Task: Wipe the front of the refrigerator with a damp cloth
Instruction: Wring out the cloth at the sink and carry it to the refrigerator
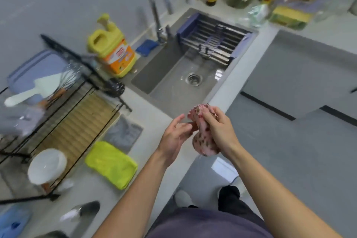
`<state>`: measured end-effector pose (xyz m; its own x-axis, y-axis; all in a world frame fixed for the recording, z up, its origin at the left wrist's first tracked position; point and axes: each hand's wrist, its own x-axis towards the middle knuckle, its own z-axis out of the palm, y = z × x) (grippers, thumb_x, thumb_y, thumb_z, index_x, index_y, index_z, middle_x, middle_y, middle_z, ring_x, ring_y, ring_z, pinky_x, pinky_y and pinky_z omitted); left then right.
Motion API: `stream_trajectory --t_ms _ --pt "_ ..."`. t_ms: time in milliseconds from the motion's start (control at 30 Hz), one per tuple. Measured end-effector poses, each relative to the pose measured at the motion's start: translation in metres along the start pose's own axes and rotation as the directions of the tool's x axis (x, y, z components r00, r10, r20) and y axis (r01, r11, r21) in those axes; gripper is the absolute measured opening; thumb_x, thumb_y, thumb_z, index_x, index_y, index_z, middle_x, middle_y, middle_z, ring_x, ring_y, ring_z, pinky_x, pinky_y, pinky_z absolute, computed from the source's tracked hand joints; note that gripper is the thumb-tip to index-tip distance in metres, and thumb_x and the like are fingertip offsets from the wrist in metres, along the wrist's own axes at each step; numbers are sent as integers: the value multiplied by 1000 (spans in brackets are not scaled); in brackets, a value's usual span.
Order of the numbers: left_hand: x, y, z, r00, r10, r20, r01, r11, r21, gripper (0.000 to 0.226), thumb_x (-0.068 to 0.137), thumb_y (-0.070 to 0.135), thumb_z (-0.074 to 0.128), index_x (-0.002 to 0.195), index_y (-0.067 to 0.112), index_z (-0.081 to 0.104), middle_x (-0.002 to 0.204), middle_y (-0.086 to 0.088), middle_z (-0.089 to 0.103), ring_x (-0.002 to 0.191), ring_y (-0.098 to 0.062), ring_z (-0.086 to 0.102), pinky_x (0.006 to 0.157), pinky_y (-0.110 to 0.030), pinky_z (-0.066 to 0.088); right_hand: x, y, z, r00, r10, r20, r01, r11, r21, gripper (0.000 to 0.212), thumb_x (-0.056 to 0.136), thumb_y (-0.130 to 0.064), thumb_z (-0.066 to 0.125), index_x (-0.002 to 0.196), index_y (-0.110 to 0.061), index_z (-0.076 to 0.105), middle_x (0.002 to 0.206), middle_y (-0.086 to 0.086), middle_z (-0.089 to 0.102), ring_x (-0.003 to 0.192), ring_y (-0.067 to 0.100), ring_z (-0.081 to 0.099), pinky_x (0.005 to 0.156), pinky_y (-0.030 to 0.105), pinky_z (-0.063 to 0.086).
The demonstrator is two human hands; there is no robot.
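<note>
Right hand [218, 127]: fingers curled round the middle of the cloth [202, 142], gripping it; bunched ends bulge out above and below the grip.
Left hand [173, 135]: open, fingers relaxed and slightly spread, palm turned toward the cloth, just beside it on the left. Whether it touches the cloth cannot be told.
Cloth: pink with dark spots, wadded into a roll, held in the air over the near right edge of the desk [150, 114], just near of the sink [164, 67].
Sink: grey, sunk into the desk, drain [193, 79] in the basin floor, which looks wet. A slatted drain rack [210, 42] spans its far end.
Faucet [158, 6]: chrome, arched, at the far left corner of the sink.
Detergent bottle [114, 52]: yellow with an orange label, upright on the desk left of the sink; a blue sponge [145, 46] lies between it and the faucet base.
Desk, near left: yellow cloth [112, 162] folded flat, grey cloth [123, 133] just far of it, both beside a black wire dish rack [67, 114].
</note>
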<state>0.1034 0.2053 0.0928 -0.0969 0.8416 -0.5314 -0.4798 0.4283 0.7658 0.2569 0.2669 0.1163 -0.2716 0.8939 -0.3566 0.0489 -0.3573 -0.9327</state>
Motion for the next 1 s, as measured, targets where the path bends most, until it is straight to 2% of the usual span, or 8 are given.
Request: stream_trajectory --t_ms 100,200,333,500,633,767,867,1000 --pt "25 1 64 995 -32 95 24 996 84 53 96 -2 67 147 7 54 125 -20 67 113 -29 69 113 -43 50 -1 -21 -69 998 5 -67 4 991 132 35 86 -32 80 117 -17 73 106 2 81 98 18 78 82 30 61" --pt "49 -5 129 995 -23 96 1 976 217 44 97 0 67 139 9 61 124 -17 73 107 -27 74 107 -42 55 -4 -31 -134 982 17 -188 8 991 130 17 98 -30 74 110 -18 77 100 1 82 93 15 78 80 32 60" --pt "82 -16 216 991 34 129 -74 945 320 33 102 8 63 135 11 62 112 -9 78 96 -23 77 89 -32 61 -3 -35 -223 870 13 -493 22 998 66 25 104 -40 64 97 -20 77 90 -5 80 86 9 74 80 30 56" --pt "116 -39 320 975 46 217 -135 899 417 23 105 10 58 126 14 66 111 -10 77 90 -16 76 81 -27 61 -20 -31 -339 691 54 -720 53 991 126 24 106 -40 60 105 -22 76 100 -10 79 98 9 73 89 33 57" --pt "136 -60 389 955 -14 296 -139 862 488 24 107 11 57 129 14 64 111 -12 76 94 -21 73 88 -35 59 -47 -21 -419 497 120 -859 113 973 201 24 104 -45 61 94 -29 76 90 -14 79 91 4 73 78 28 54" --pt "159 -81 450 928 -83 364 -154 804 575 24 106 12 58 129 16 65 109 -8 76 94 -20 73 91 -38 59 -73 -3 -479 320 224 -920 157 946 285 22 100 -48 65 91 -31 76 88 -15 79 85 3 74 76 29 55" --pt "188 -99 494 904 -150 401 -164 743 649 20 107 17 58 123 18 70 115 -8 75 101 -22 73 92 -38 59 -85 14 -518 187 292 -938 183 928 325 18 101 -38 66 92 -25 74 86 -10 78 83 12 73 76 31 53" --pt "236 -128 555 858 -260 442 -174 664 727 19 107 23 58 117 20 73 112 -7 76 109 -25 73 96 -40 58 -87 31 -566 38 397 -917 212 893 396 17 101 -23 64 84 -20 65 61 -19 66 62 10 62 62 29 45"
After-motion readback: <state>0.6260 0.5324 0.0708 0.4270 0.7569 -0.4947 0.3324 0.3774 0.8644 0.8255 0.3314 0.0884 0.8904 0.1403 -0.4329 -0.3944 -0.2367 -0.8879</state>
